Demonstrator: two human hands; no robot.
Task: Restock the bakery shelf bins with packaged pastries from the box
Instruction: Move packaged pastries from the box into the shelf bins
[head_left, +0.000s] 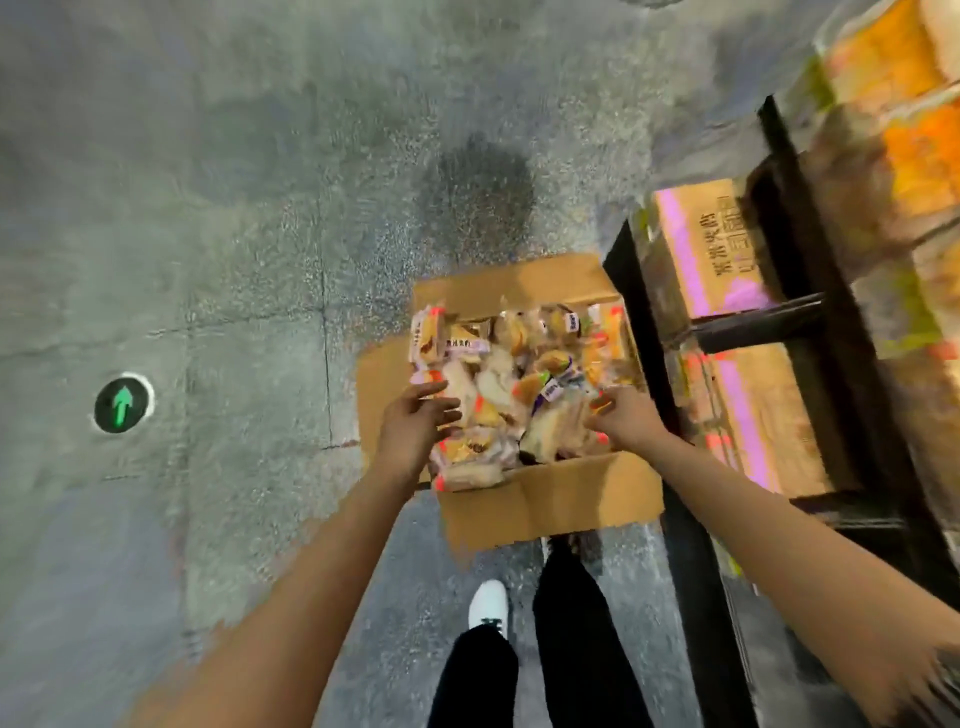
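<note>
The left hand (415, 423) reaches in over the box's (550, 501) left edge, fingers spread and holding nothing. The right hand (626, 415) rests among the pastries (519, 384) near the right edge; whether it grips one I cannot tell. The slick, loosely heaped packs may slide out over the rim onto the floor (208, 260) during scooping.

Open cardboard box (550, 499) on floor beside shelf, heaped with clear-wrapped packaged pastries (519, 384).

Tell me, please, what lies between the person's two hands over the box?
In the head view, packaged pastries heaped in the open cardboard box fill the stretch between the left hand and right hand.
</note>
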